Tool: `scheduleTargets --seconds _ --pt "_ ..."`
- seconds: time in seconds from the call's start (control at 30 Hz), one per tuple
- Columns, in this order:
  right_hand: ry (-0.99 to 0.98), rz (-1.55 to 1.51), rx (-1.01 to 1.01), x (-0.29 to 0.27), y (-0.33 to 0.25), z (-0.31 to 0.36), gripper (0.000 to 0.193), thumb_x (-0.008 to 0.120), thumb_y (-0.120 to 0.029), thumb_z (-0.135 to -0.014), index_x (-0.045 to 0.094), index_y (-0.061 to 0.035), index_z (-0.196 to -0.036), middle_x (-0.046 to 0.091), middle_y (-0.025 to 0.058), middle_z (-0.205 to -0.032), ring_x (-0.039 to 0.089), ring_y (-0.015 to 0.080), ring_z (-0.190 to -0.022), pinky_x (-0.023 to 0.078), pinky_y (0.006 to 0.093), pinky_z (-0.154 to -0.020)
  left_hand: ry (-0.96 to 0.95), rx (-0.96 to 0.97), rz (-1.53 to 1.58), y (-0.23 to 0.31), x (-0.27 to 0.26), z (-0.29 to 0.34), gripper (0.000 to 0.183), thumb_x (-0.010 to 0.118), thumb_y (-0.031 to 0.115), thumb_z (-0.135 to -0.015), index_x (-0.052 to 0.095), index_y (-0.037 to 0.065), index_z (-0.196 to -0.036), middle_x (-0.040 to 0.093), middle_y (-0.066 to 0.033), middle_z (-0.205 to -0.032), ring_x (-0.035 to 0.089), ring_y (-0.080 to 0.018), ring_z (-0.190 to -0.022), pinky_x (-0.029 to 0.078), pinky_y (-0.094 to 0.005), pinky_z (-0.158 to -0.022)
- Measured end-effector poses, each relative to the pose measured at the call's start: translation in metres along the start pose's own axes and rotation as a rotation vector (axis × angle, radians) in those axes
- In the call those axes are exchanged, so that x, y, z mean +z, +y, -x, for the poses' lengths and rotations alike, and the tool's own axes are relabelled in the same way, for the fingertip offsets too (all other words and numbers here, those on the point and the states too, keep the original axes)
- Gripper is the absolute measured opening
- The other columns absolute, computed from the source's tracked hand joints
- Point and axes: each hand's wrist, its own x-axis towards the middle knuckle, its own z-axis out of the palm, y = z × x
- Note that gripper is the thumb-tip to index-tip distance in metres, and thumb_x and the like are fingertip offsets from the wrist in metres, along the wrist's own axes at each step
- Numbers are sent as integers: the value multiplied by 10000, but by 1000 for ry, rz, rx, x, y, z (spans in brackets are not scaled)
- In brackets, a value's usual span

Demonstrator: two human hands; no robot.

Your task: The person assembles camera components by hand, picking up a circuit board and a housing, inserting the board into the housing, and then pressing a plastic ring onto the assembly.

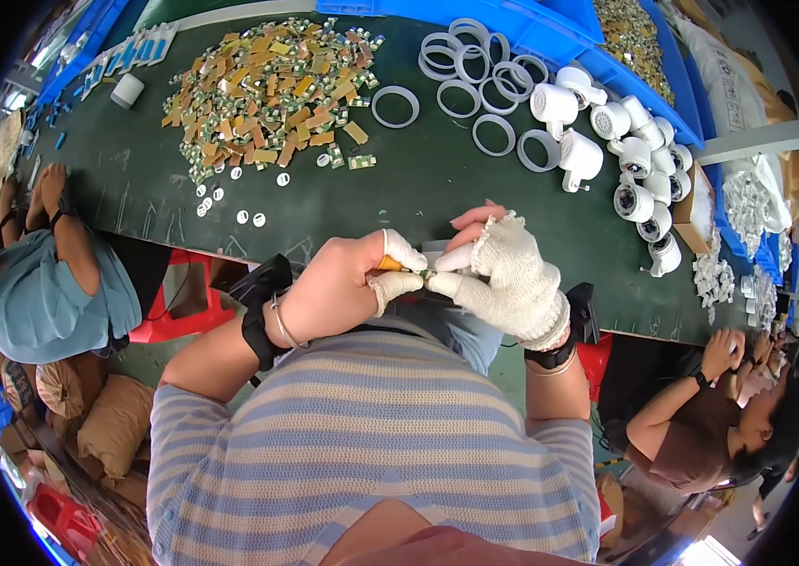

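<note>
Near the table's front edge my left hand point(333, 283), with white covers on its thumb and a finger, is closed in a pinch. Between its fingertips shows the yellow-orange end of a small circuit board point(390, 263). My right hand point(513, 283) wears a white knit glove with some bare fingertips, and its thumb and forefinger close on the green end of the same piece. Most of the piece is hidden by the fingers. Beyond my hands lies a large heap of small green circuit boards with yellow-brown film point(272, 90).
White plastic rings point(494, 135) and white camera-like housings point(581, 156) stand at the far right of the green table point(324, 203). Small white discs point(283, 179) lie before the heap. Blue bins point(522, 24) line the back. Other people point(50, 283) sit on both sides.
</note>
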Motion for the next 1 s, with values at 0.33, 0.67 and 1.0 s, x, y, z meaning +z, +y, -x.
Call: scheduleTargets --seconds 0.33,0.67,1.0 --pt "15 -67 22 17 -4 -9 182 895 -161 -737 751 -148 -848 696 52 -862 671 312 -944 499 466 -988 147 199 -254 -9 1 5 187 794 50 -929 702 52 -1092 773 -67 -925 707 -110 -799 556 -262 -723" --pt "258 -219 182 14 0 26 281 796 -154 -881 729 -61 -1137 715 132 -1121 675 304 -1035 523 396 -919 787 47 -337 33 -148 85 200 698 36 -986 673 29 -1184 711 -48 -1011 666 -105 -862 529 -252 -761" --pt "1127 682 799 -93 104 93 509 792 -366 -911 700 3 -1250 725 183 -1169 665 353 -1149 497 440 -1017 810 61 -547 -17 -175 45 702 731 193 -1000 389 151 -1611 682 -183 -1323 707 -181 -1062 557 -351 -882"
